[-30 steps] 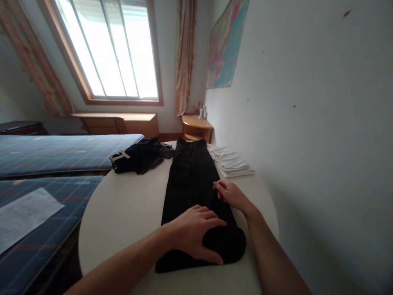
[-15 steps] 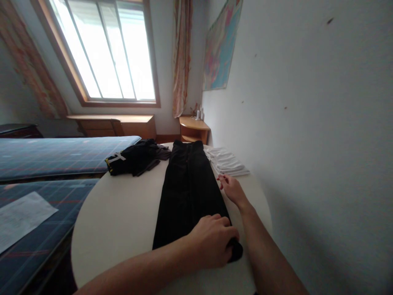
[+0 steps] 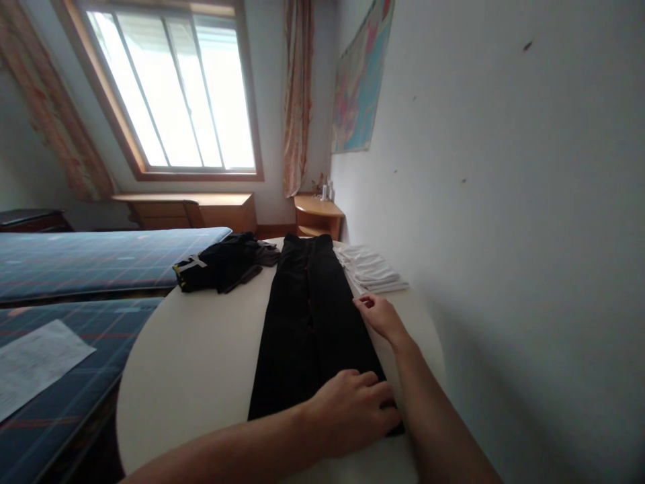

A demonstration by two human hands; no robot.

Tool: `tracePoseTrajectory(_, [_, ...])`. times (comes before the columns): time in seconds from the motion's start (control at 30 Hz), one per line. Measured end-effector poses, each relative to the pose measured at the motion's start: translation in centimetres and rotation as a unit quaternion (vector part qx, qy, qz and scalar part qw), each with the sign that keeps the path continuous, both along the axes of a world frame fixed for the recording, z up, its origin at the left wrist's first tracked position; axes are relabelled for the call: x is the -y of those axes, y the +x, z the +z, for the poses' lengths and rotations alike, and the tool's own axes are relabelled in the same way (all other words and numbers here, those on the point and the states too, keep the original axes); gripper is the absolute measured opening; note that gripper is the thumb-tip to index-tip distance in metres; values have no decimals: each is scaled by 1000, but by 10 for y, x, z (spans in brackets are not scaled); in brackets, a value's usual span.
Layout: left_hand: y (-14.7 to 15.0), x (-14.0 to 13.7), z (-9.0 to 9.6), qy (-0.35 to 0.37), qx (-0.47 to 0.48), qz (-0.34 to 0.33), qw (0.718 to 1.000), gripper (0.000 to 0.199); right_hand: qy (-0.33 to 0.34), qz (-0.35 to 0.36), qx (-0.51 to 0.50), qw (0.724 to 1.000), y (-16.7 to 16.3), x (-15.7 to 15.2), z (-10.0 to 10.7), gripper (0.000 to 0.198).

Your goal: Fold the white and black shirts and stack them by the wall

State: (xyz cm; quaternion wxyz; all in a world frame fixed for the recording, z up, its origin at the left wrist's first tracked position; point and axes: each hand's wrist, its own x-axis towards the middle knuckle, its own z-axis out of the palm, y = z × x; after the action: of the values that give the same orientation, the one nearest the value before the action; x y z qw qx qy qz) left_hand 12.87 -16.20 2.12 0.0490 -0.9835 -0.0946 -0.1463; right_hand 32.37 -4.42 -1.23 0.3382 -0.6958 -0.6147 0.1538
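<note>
Black trousers [image 3: 312, 323] lie lengthwise on a round white table [image 3: 191, 363], waistband at the far end and leg ends toward me. Reaching across the near end, my left hand [image 3: 355, 407] rests on the right corner of the leg ends. Its fingers are loosely bent, with a gap between thumb and forefinger, and the cloth lies flat beneath. Farther up, the thumb and fingertips of my right hand [image 3: 381, 316] are closed at the trousers' right edge.
Dark crumpled clothes [image 3: 226, 262] sit at the table's far left. Folded white cloth [image 3: 370, 267] lies at the far right, near the wall [image 3: 504, 269]. To the left are plaid mattresses [image 3: 111, 262] with a paper sheet [image 3: 43, 363] on the nearer one.
The bunched near corner of the trousers now lies flat, and my left hand has loosened and lowered slightly. My right hand has shifted a little toward me, onto the trousers' edge.
</note>
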Motion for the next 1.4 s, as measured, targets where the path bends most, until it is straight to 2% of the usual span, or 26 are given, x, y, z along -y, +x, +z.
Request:
tracePoseTrajectory(0.17, [-1, 0, 0, -31, -5, -4, 999, 13, -24, 20, 40, 999, -8, 0, -4, 29])
tracePoseTrajectory(0.33, [-5, 3, -8, -101, -30, -11, 994, 23, -28, 0, 63, 998, -6, -5, -9, 20])
tracePoseTrajectory(0.47, [-6, 2, -2, -135, -1, -18, 991, 23, -28, -45, 45, 998, 0, -8, -13, 20])
tracePoseTrajectory(0.57, [-9, 1, 4, -144, 8, 36, 989, 31, -27, -73, 40, 996, 3, -8, -14, 16])
tracePoseTrajectory(0.67, [-14, 2, 1, -159, -13, 110, 981, 38, -28, -52, 38, 998, 1, -7, -13, 23])
tracePoseTrajectory(0.73, [-16, 3, -4, -182, -19, 124, 975, 36, -20, -32, 41, 998, -1, -7, -12, 31])
tracePoseTrajectory(0.87, [-17, 8, -9, -206, -7, 75, 976, 30, -1, 5, 79, 997, -5, -7, -12, 34])
tracePoseTrajectory(1.0, [-22, 7, 7, -230, -9, 6, 973, 24, -7, 17, 117, 993, -7, -5, -12, 33])
tracePoseTrajectory(1.1, [-35, -8, 20, -255, 24, 53, 965, 23, -6, 27, 114, 993, -6, -4, -12, 33])
tracePoseTrajectory(1.17, [-47, -27, 21, -259, 56, 95, 960, 23, 1, 43, 104, 994, -4, -4, -12, 34])
tracePoseTrajectory(1.3, [-74, -70, 6, -246, 47, 153, 956, 30, 10, 52, 108, 993, -7, 0, -5, 35])
tracePoseTrajectory(1.4, [-92, -94, -6, -241, 61, 206, 947, 31, 14, 63, 147, 987, -20, 13, 12, 25])
